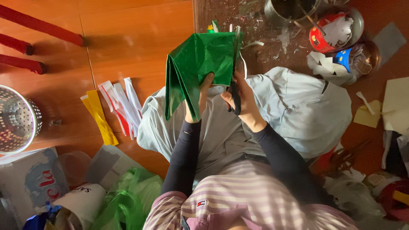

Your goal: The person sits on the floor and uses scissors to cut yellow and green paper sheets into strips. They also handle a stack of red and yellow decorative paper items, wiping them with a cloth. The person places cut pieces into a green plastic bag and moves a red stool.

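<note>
The left hand (pixel 200 100) pinches the folded green paper (pixel 198 64) upright, while the right hand (pixel 243 100) grips scissors (pixel 235 81) along its right edge.

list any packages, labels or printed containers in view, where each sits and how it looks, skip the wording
Flat pack: lower left floor, pale grey-blue rectangle with red lettering.
White paper cup: lower left, on its side, dark print.
Red tin: top right, round, holding white paper cutouts.
Blue-labelled jar: top right, clear, beside the tin.
Small label: on the striped shirt, white patch.
</note>
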